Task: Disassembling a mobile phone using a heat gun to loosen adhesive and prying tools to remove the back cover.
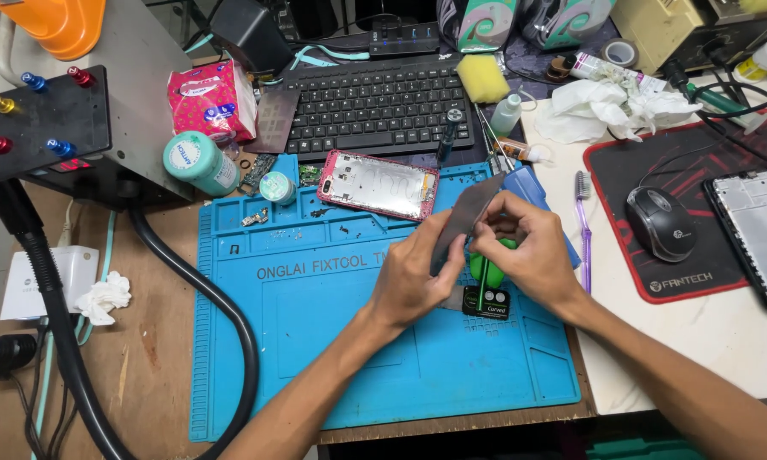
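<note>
Both hands meet over the blue repair mat (315,341). My left hand (413,273) and my right hand (528,251) together hold a thin dark grey flat piece (467,217), tilted up on its edge. Under my right hand lies a green-handled tool (484,271) beside a small black pack (487,302). An opened phone frame with a pink rim (377,185) rests at the mat's far edge, just beyond my hands.
A black keyboard (375,104) lies behind the mat. To the left are a teal round container (198,163), a pink tissue pack (211,100) and a thick black hose (204,298). On the right, a mouse (660,223) sits on a red-edged pad beside another phone frame (758,238).
</note>
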